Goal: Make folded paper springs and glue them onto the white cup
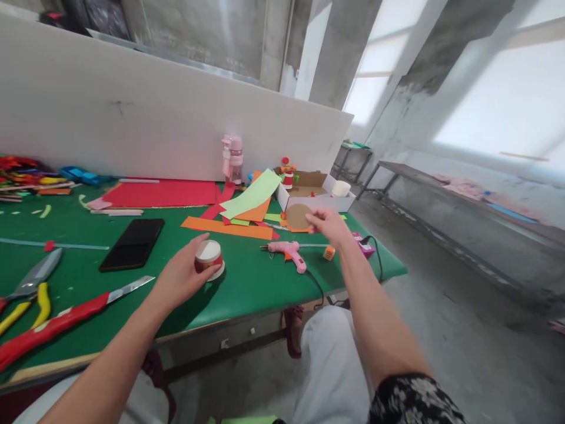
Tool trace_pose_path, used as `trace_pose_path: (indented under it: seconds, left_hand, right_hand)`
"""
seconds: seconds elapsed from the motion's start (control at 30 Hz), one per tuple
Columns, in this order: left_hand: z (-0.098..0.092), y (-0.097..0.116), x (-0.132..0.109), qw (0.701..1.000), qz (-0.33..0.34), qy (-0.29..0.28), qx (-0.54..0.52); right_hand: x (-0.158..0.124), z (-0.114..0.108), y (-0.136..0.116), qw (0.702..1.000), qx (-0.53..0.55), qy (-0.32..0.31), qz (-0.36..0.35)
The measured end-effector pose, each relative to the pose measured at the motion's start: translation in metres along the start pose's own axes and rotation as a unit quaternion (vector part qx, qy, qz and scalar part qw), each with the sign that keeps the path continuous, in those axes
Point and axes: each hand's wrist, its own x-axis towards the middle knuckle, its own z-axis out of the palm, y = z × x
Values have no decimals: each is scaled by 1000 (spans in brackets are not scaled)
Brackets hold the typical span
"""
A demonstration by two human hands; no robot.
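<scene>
My left hand (183,271) is wrapped round a small white paper cup (209,252) with a red band, which stands upside down at the table's front. In my right hand (329,227) a round brown cardboard disc (298,217) is pinched by its right edge, above the coloured paper strips. Below that hand lies a pink hot glue gun (289,251), its nozzle pointing left and a glue stick out of its back. A small orange cube (329,252) sits beside the stick.
Left on the green table (247,288) are a black phone (132,244), a red-handled knife (79,318) and yellow-handled shears (35,288). Behind are red sheets (168,193), a pink bottle (233,159) and an open cardboard box (304,197) with a small figure (288,175) and white cup (341,188).
</scene>
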Motion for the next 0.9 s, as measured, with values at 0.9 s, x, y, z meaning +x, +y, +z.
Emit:
trace_pose_path:
  seconds: [0.9]
  left_hand:
    - [-36, 2, -14, 990, 50, 125, 47]
  right_hand:
    - [-111, 129, -6, 894, -115, -204, -382]
